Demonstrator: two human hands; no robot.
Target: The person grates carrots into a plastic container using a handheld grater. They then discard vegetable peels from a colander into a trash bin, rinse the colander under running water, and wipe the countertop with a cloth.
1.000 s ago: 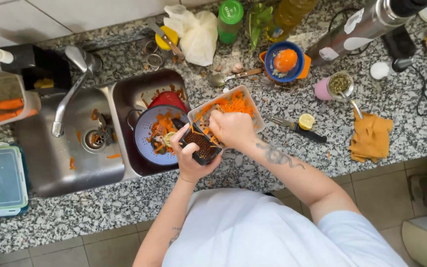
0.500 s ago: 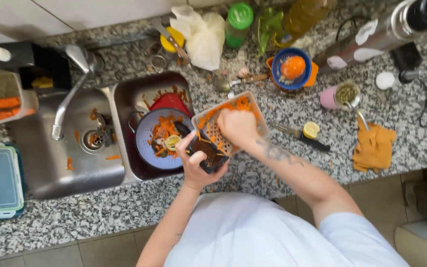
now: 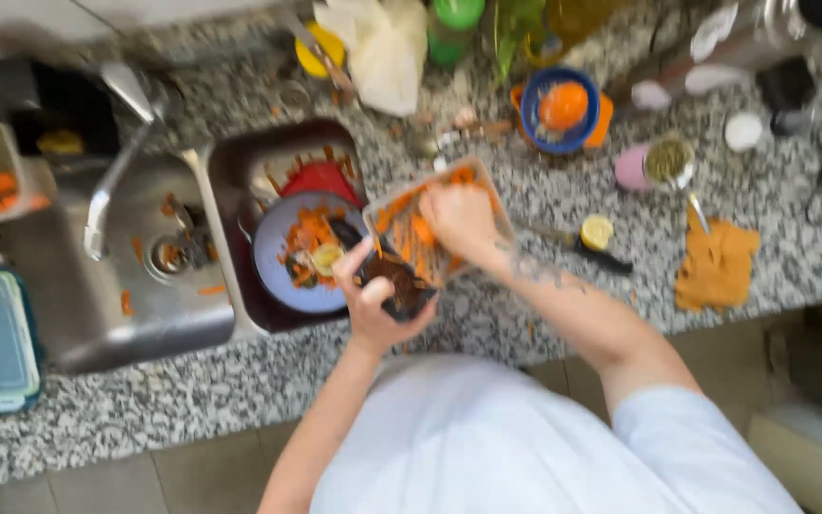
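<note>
Two hands | left hand (image 3: pixel 373 309) grips dark grater (image 3: pixel 400 286) | right hand (image 3: pixel 460 221) curled, pressing carrot onto it

The table (image 3: pixel 544 190) is speckled grey, black and white granite. Beside the steel-grey sink (image 3: pixel 97 286), a blue plate (image 3: pixel 283 276) carries orange scraps over a red dish (image 3: pixel 321 176). Right of the plate, a clear tray (image 3: pixel 501 214) holds orange shreds. Farther right lie a yellow lemon half (image 3: pixel 596 231) and an orange cloth (image 3: pixel 715 266).
</note>
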